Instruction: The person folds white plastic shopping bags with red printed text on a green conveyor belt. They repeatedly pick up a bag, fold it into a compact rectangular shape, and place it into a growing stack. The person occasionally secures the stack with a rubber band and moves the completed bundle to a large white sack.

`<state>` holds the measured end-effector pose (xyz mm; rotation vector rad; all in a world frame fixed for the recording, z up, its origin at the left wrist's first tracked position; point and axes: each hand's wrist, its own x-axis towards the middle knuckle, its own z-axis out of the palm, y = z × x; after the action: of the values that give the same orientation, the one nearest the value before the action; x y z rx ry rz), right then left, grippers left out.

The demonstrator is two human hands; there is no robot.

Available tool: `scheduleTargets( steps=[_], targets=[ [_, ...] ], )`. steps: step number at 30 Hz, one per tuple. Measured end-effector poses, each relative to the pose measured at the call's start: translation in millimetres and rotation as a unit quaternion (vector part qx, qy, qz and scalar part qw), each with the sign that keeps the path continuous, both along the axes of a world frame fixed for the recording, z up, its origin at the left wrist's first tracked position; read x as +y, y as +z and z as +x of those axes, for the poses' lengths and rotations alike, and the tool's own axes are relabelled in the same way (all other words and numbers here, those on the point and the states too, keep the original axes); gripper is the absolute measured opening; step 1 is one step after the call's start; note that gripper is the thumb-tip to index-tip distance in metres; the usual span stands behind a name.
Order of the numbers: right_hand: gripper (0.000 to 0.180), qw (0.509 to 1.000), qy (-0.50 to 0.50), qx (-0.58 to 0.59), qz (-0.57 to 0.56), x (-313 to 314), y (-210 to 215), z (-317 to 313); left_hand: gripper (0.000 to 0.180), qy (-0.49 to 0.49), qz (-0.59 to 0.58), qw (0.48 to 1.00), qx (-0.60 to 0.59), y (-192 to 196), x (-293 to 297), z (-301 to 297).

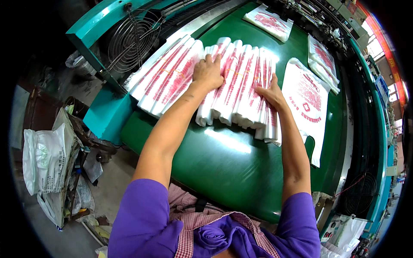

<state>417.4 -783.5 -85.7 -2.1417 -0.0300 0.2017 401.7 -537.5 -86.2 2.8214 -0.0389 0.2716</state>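
Observation:
A row of folded plastic-bag bundles (pixel 234 81), white with red print, lies side by side on the green conveyor belt (pixel 206 155). At the row's left end, my left hand (pixel 208 74) has its fingers curled over a bundle. My right hand (pixel 271 91) grips the right end, thumb up along the outer bundles, its other fingers partly hidden. The row sits between both hands, its lower ends uneven. Left of my left hand, touching the belt's metal edge, rests another group of similar bundles (pixel 167 77).
Flat printed bags (pixel 305 94) lie on the belt to the right, with further bag stacks at the far right (pixel 322 58) and far end (pixel 270 21). A round wire fan guard (pixel 134 41) and teal machine frame (pixel 107 114) border the left. White sacks (pixel 47 159) stand lower left.

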Motion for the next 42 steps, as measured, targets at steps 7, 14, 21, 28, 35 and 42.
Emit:
scheduleTargets(
  steps=[7, 14, 21, 28, 35, 42],
  targets=[
    [0.108, 0.998, -0.033, 0.001, -0.058, 27, 7, -100, 0.071, -0.106, -0.02, 0.993, -0.053, -12, 28, -52],
    [0.116, 0.995, -0.089, -0.033, -0.029, 24, -19, -107, 0.073, 0.025, -0.002, 0.996, -0.091, -19, 157, -40],
    [0.118, 0.99, -0.122, -0.014, -0.067, 26, -17, -111, 0.101, 0.047, 0.01, 0.995, 0.09, -24, 158, -18],
    [0.115, 0.994, -0.09, -0.021, -0.061, 24, -1, -114, 0.071, -0.046, -0.202, 0.967, 0.149, -43, 195, 15],
    [0.118, 0.998, 0.0, -0.052, -0.047, 35, -9, -81, 0.052, -0.079, -0.221, 0.961, 0.149, -47, 209, -5],
    [0.118, 0.988, 0.08, 0.107, 0.083, -22, 1, -6, 0.049, -0.019, -0.194, 0.968, 0.161, -20, 113, -94]
  ],
)
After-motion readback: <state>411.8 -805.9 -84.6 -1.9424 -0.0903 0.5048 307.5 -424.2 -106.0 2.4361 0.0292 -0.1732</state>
